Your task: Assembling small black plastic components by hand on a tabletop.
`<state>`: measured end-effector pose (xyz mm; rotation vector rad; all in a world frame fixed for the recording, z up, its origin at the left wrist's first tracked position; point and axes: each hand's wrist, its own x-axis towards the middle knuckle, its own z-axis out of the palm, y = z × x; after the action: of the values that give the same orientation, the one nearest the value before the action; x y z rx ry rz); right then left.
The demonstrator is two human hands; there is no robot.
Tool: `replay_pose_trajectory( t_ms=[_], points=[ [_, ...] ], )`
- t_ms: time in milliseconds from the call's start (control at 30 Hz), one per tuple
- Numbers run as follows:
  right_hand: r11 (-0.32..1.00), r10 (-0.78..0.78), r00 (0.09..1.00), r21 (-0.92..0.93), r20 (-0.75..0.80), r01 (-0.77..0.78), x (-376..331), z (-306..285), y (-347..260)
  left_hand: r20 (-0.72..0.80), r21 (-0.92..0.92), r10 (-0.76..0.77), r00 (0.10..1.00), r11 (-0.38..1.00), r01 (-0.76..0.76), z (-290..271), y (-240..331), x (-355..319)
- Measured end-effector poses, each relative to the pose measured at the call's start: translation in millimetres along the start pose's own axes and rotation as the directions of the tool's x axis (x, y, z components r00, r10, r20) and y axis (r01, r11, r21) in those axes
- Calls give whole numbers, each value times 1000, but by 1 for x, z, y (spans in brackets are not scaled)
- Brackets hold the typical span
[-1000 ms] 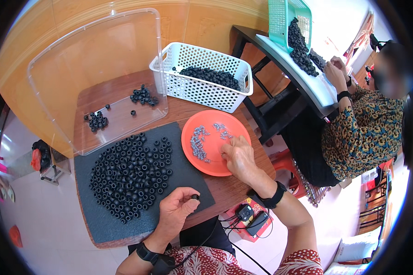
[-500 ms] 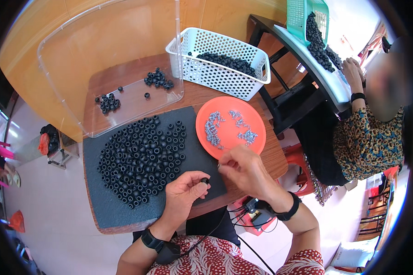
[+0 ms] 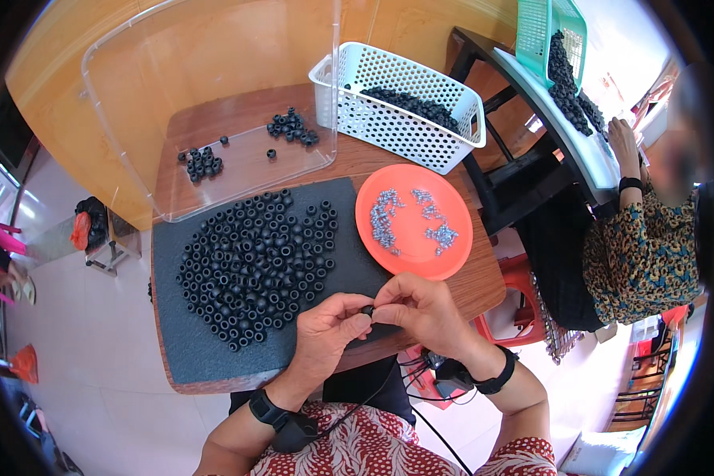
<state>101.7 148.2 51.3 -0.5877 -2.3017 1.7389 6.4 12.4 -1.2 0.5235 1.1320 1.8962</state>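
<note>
Between the thumb and fingers of my left hand (image 3: 325, 332) is a small black hollow bead-like piece (image 3: 367, 310). My right hand (image 3: 420, 309) meets it there, thumb and forefinger pinched together at the piece; anything tiny between those fingertips is hidden. Both hands are over the near right edge of a dark mat (image 3: 178, 349). Left of them, a broad pile of similar black pieces (image 3: 254, 266) covers much of the mat. Beyond my right hand lies an orange-red plate (image 3: 408, 226) holding small silvery parts (image 3: 385, 218) in loose clusters.
A clear plastic bin (image 3: 335, 95) on the wooden table (image 3: 484, 293) has several black pieces inside. Behind the plate stands a white perforated basket (image 3: 397, 123) of black pieces. At right, another person (image 3: 639, 246) works beside a tipped green basket (image 3: 538, 40). Cables (image 3: 424, 373) hang below the table edge.
My right hand has moved from beside the plate to my left hand, and its fingertips now meet the black piece. The whole view has shifted slightly.
</note>
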Motion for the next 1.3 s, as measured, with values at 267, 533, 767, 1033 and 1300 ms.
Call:
replay_pose_trajectory(
  t_ms=[267, 533, 767, 1033, 1300],
  points=[
    [949, 218, 973, 214, 77, -230, 5, -2, -3, -6, 40, 34, 999, 999, -33, 2, -1, -2],
    [929, 280, 958, 235, 55, -285, 9, 7, -10, 19, -152, 62, 998, 987, -58, -6, -1, 4],
    [983, 185, 981, -15, 55, -184, 20, 13, -23, -12, -248, 18, 1000, 968, -20, -7, -1, 5],
    [855, -251, 968, -471, -6, 219, 121, 16, -53, -6, -312, -51, 999, 949, 47, -9, -3, 0],
    [223, -404, 902, -941, 148, 255, 276, 56, -20, 83, -369, -95, 992, 922, 119, -10, -13, -1]
  ],
)
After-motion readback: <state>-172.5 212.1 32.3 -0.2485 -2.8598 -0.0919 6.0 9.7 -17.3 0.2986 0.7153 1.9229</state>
